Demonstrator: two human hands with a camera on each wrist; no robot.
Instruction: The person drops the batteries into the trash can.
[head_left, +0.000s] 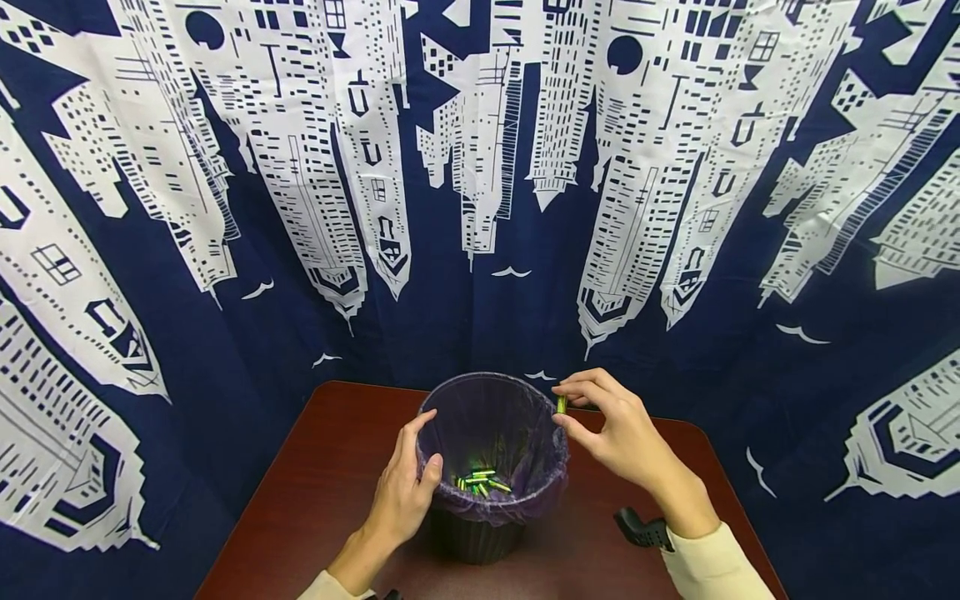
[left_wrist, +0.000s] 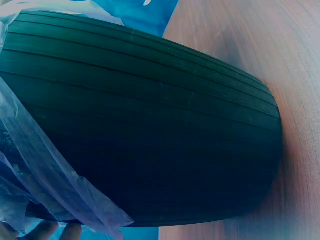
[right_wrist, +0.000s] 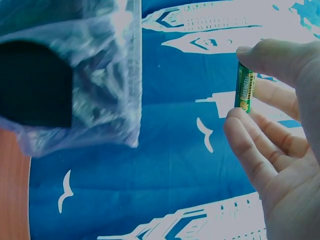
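Note:
A black ribbed trash bin (left_wrist: 165, 130), lined with a thin purple plastic bag (head_left: 555, 492), stands on the table. My left hand (head_left: 401, 492) holds the bin at its left rim, thumb and index finger spread along the edge. Several green and yellow batteries (head_left: 480, 481) lie at the bottom of the lined bin. Beside the right rim, my right hand (head_left: 618, 425) pinches one green battery (right_wrist: 244, 87) between thumb and fingertips. That battery is upright and marked GREENCELL in the right wrist view. Only some left fingertips (left_wrist: 45, 231) show in the left wrist view.
The reddish-brown wooden table (head_left: 315, 467) extends to both sides of the bin. Behind it hangs a navy cloth (head_left: 465, 325) printed with white upside-down buildings and birds. A black strap (head_left: 643, 529) sits at the right wrist.

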